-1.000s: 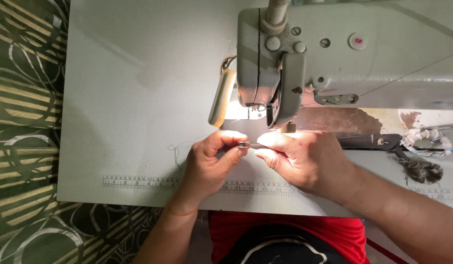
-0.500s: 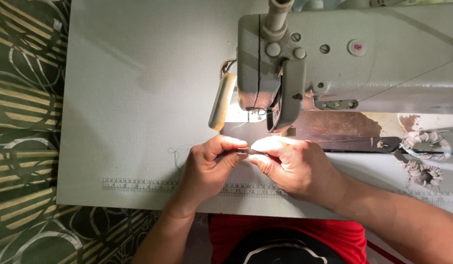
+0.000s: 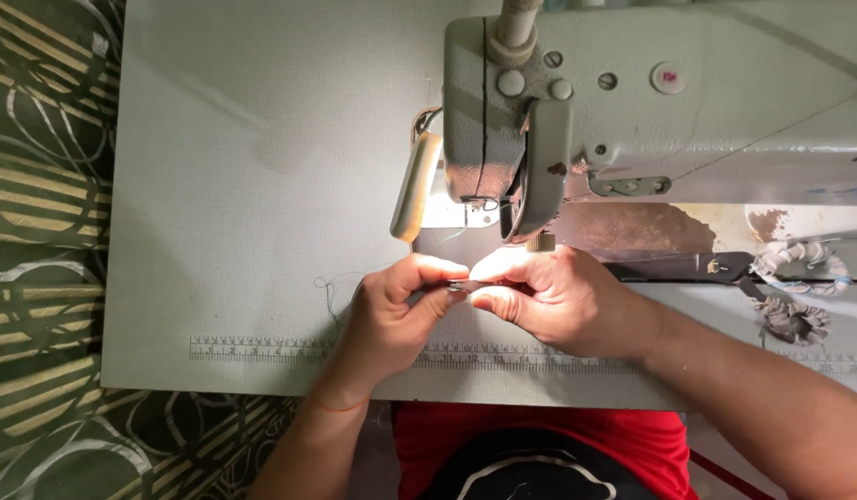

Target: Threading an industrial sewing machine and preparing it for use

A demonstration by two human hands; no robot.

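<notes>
Both my hands meet just in front of the needle area of a grey-green sewing machine [image 3: 651, 102]. My left hand [image 3: 391, 310] pinches a small dark metal piece [image 3: 464, 286] between thumb and forefinger. My right hand [image 3: 553, 296] grips the same small piece from the other side, fingertips touching those of the left. The piece is mostly hidden by the fingers, so its kind is unclear. The machine's lamp lights the spot under the head.
The pale table [image 3: 243, 185] has a printed ruler strip [image 3: 262, 349] along its near edge. A loose thread [image 3: 329, 287] lies left of my hands. Fabric-wrapped rings [image 3: 799, 268] lie at the right. Patterned green floor [image 3: 40, 231] is on the left.
The view has shifted slightly. Both hands stay pinched together at the same spot below the machine head, with only small finger movements.
</notes>
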